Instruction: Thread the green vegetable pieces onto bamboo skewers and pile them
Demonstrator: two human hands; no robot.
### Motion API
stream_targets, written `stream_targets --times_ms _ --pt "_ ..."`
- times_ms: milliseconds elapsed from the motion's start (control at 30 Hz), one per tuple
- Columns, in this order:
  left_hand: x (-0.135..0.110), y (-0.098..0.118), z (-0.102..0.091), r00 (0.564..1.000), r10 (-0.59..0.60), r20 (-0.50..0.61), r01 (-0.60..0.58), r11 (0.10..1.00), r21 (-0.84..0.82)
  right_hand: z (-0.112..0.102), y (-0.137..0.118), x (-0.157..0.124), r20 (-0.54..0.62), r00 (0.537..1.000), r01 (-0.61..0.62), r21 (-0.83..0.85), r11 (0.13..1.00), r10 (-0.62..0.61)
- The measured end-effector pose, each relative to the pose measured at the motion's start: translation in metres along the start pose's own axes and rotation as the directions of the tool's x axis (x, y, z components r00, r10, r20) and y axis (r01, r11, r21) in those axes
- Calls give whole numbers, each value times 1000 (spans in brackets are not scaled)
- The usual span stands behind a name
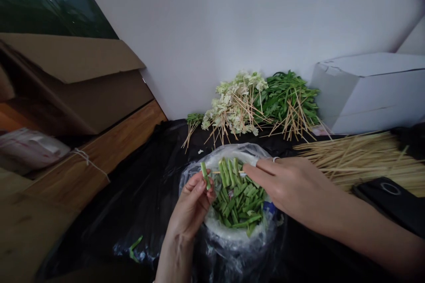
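Note:
My left hand (195, 199) pinches a short green bean piece (205, 176) between thumb and fingers. Opposite it, my right hand (282, 181) is closed on a thin wooden skewer (215, 172), whose tip points left at the piece. Several green bean pieces (230, 172) are threaded side by side on the skewer between the two hands. Below them is a bowl lined with clear plastic (229, 236), holding a heap of cut green pieces (237, 208). The right fingers hide the skewer's other end.
Skewered pale leaves (235, 97) and skewered dark greens (292, 97) lie in piles by the wall. Loose skewers (361, 159) and a black phone (388, 201) are at right. A white box (375, 88) and an open cardboard box (83, 84) flank the black sheet (133, 185).

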State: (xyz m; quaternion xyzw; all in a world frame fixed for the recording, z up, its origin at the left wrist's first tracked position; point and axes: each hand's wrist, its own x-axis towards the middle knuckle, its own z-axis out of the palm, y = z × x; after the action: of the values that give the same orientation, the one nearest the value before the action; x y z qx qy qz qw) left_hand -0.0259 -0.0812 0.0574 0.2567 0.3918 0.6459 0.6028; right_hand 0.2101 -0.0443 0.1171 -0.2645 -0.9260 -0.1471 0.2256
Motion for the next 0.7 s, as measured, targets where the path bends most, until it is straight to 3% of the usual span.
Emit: stream_targets --times_ms 133,700 --pt "-2 0 3 999 -36 36 40 994 -102 3 -1 -1 -11 1000 5 20 1000 -4" --pt "-1 -4 4 997 -53 48 60 985 -159 4 -3 -1 -6 1000 6 28 1000 -6"
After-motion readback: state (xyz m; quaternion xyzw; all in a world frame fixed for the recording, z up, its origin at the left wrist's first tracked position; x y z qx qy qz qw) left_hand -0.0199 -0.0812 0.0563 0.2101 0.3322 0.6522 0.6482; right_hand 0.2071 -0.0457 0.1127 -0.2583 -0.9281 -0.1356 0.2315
